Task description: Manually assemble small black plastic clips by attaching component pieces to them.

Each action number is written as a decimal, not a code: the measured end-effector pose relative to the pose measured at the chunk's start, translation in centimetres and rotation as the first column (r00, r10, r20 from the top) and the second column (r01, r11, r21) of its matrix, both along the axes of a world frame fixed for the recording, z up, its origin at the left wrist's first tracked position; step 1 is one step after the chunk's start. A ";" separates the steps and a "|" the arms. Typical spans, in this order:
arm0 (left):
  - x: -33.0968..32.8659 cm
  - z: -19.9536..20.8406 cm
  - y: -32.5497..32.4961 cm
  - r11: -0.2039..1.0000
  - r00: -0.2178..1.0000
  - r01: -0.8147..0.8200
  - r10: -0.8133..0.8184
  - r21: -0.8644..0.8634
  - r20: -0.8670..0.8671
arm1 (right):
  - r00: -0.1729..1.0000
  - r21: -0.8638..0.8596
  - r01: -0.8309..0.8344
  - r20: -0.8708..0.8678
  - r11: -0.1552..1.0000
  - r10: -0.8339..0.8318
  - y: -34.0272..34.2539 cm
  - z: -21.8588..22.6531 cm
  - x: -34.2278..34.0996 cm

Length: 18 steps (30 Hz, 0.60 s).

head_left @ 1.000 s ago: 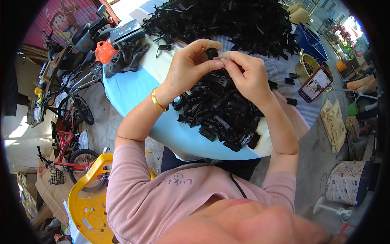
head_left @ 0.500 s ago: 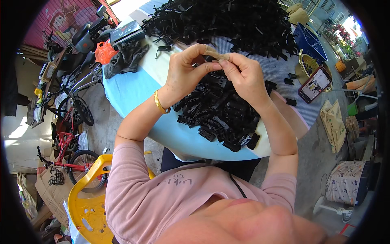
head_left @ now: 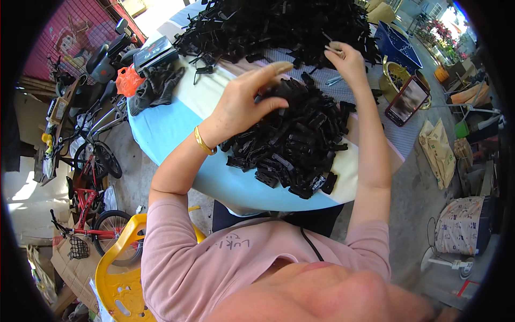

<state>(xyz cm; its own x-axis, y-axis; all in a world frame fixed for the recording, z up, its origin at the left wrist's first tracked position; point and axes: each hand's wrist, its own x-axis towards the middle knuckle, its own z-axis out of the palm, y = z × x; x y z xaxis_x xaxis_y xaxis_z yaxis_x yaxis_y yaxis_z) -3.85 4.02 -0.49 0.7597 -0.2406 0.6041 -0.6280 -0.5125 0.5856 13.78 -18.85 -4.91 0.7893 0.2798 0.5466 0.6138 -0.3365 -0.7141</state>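
Since the earlier frame, the hands were parted. The left hand [head_left: 244,104] was lowered, fingers spread, onto the near pile of black clips [head_left: 292,139], apparently to drop one. The right hand [head_left: 346,61] was stretched to the far pile [head_left: 279,24], pinching something small. Two piles were counted on the table [head_left: 166,131]; one phone [head_left: 406,100] was laid at its right edge.

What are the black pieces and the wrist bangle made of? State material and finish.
Black pieces: likely moulded plastic, matt to slightly glossy, judging by identical shapes with faint highlights. Bangle on the left wrist: looks like polished yellow metal, shiny in the sun; gold or plated cannot be told.
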 end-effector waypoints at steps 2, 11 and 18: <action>-0.1 -0.6 -0.1 0.995 0.998 0.046 -0.042 0.088 -0.040 | 0.899 -0.334 0.437 0.157 0.835 -0.408 -0.2 -1.7 1.2; 2.3 -2.5 1.3 0.936 0.964 0.069 -0.152 -0.345 -0.219 | 0.990 0.093 0.127 0.042 0.988 -0.131 1.2 -1.5 0.8; 3.2 -2.5 2.8 0.878 0.944 -0.002 -0.156 -0.478 -0.291 | 0.827 -0.129 -0.364 0.411 0.922 0.384 6.7 4.3 -10.1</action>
<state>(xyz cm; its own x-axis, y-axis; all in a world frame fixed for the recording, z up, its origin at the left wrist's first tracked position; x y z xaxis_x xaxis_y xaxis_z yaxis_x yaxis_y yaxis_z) -0.66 6.82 -2.98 0.9172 -0.0569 0.3942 -0.3979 -0.0877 0.9132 3.73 -12.13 -0.56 0.3161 0.5373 0.7819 0.9362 -0.0435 -0.3487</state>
